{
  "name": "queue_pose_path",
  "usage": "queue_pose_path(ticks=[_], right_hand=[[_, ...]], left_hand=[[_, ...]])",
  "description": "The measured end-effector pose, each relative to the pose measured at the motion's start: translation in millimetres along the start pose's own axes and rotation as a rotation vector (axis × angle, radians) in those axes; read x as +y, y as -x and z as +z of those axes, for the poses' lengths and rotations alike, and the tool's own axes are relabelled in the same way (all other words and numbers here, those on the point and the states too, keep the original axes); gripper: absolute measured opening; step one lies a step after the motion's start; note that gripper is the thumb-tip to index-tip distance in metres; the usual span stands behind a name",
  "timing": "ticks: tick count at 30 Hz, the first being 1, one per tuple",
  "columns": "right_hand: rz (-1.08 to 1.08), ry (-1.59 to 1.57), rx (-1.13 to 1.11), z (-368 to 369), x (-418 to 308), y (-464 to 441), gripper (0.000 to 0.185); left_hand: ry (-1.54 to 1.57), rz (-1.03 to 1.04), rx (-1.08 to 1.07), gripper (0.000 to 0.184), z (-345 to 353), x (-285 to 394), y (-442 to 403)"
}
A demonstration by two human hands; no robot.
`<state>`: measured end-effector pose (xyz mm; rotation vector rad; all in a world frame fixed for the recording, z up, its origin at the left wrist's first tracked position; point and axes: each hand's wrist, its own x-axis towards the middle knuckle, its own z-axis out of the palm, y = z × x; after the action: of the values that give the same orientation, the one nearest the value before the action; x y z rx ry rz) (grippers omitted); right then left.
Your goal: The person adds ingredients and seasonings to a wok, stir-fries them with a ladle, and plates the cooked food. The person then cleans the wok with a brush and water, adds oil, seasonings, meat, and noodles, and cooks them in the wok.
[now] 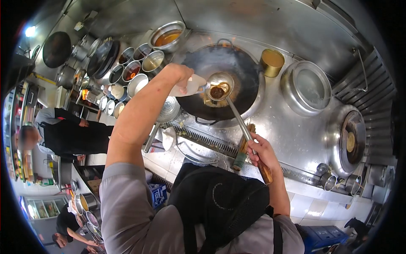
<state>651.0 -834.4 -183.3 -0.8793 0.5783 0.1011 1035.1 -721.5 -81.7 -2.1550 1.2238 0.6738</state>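
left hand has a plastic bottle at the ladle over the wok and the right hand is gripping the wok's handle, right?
Not quite: the head view shows the right hand gripping the handle of the ladle. The left hand does hold the plastic bottle at it, over the wok.

Commercial kitchen. Steel wall along the counter's far edge, dull grey, blurry reflections, some brownish marks. Counter also steel, glossy, wet-looking, specks scattered over it. Slotted drain runs along its near edge. At the counter's right end, ribbed metal panel, slanting. Floor: pale tiles, light glare on some. Blue bin on the right, beyond the near edge; blue carton lower, left of centre. Far left, crowded shelves, contents too small to read. Glass-fronted case below them. One bright white lamp, upper left.
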Motion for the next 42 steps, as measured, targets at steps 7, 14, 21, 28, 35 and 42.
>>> queue_pose_path(ticks=[7, 14, 21, 28, 35, 42], right_hand=[[0.023, -0.061, -0.017, 0.5, -2.0, -0.5, 0.048], [-0.034, 0.228, 0.061, 15.1, -6.4, -27.3, 0.045], [-0.610, 1.516, 0.051, -97.4, 8.6, -148.0, 0.056], [-0.512, 1.820, -0.001, -6.8, 54.4, -110.1, 0.031], [-0.460, 1.794, 0.042, 42.0, 81.7, -103.2, 0.017], [-0.243, 1.289, 0.024, -6.9, 25.7, -157.3, 0.034]], left_hand=[[0.055, -0.023, -0.012, 0.082, 3.9, -4.3, 6.9], [0.978, 0.191, 0.555, 0.102, 132.2, -28.1, 16.6], [1.578, -0.399, 1.515, 0.100, 351.2, 36.4, 231.4], [0.664, -1.800, 2.157, 0.080, 500.9, 158.7, 569.1], [-1.044, -2.384, 1.230, 0.090, 553.2, 344.1, 879.8], [-1.040, -2.995, 0.473, 0.096, 667.0, 496.1, 1005.2]])
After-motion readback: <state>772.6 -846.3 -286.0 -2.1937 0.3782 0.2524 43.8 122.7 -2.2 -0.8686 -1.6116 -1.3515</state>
